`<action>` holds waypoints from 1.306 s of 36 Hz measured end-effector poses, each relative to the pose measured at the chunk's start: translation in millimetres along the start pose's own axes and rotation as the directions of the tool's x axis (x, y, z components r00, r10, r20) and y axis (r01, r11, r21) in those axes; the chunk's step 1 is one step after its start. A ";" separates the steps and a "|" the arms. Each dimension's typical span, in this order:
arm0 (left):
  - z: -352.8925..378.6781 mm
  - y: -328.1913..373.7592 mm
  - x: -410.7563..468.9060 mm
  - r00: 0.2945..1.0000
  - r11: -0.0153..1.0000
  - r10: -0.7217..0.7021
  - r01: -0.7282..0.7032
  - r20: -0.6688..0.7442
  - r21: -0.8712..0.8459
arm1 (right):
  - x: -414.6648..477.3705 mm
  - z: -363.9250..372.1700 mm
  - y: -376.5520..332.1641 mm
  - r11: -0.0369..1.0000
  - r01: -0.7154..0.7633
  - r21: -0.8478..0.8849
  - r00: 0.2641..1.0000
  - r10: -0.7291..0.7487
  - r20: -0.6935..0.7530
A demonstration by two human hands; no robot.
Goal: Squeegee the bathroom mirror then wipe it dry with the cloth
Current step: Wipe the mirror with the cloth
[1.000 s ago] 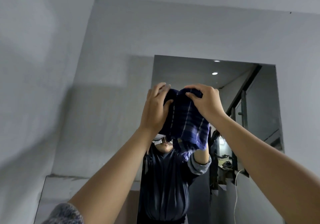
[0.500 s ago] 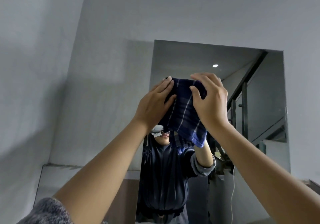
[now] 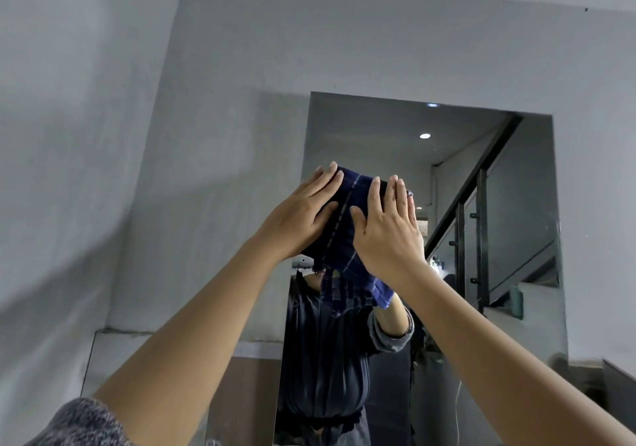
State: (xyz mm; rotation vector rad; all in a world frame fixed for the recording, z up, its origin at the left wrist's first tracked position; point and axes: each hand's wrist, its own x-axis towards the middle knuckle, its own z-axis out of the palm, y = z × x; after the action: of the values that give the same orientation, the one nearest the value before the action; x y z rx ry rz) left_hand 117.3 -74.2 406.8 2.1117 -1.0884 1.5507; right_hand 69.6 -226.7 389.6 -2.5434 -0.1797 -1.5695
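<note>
A dark blue checked cloth (image 3: 347, 232) lies flat against the bathroom mirror (image 3: 395, 142) in its upper left part. My left hand (image 3: 303, 215) presses the cloth's left side with straight fingers. My right hand (image 3: 389, 228) presses its right side, fingers straight and pointing up. A lower corner of the cloth hangs free under my right wrist. The mirror reflects a person in a dark top behind the cloth. No squeegee is in view.
Grey plastered walls surround the mirror, with a side wall (image 3: 69, 170) close on the left. The glass reflects a black stair railing (image 3: 481, 211) and a ceiling light (image 3: 425, 135). A ledge (image 3: 113, 333) runs along the wall at lower left.
Both hands went from pinching the bunched cloth's top to pressing it flat on the glass with straight fingers. The view has tilted slightly, so the mirror sits lower in frame.
</note>
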 end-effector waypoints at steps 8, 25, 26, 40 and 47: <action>20.2 2.0 -35.9 0.978 0.964 -0.177 0.149 -0.114 -0.219 | 9.6 23.6 -14.4 0.998 -0.065 0.017 0.996 0.066 -0.062; 65.7 22.2 -56.1 0.941 0.970 -0.225 0.240 -0.253 0.027 | 121.5 -20.8 -20.6 0.992 -0.020 -0.124 0.968 -0.012 -0.251; 66.4 21.6 -55.1 0.938 0.968 -0.225 0.247 -0.263 0.053 | 128.1 -21.1 -26.8 0.992 0.000 -0.127 0.966 -0.032 -0.255; 71.3 18.0 -54.7 0.935 0.946 -0.207 0.266 -0.290 0.184 | 146.7 -29.8 -12.2 0.860 0.408 -0.306 0.870 -0.468 -0.155; 70.7 18.5 -54.6 0.937 0.938 -0.209 0.273 -0.279 0.215 | 135.8 -57.4 85.8 0.946 0.191 -0.262 0.938 -0.255 -0.234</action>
State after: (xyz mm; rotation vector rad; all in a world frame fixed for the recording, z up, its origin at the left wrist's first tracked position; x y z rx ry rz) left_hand 145.1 -109.8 327.6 2.0323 -0.5448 1.8464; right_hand 95.2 -318.4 531.2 -2.5169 -0.2762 -2.1186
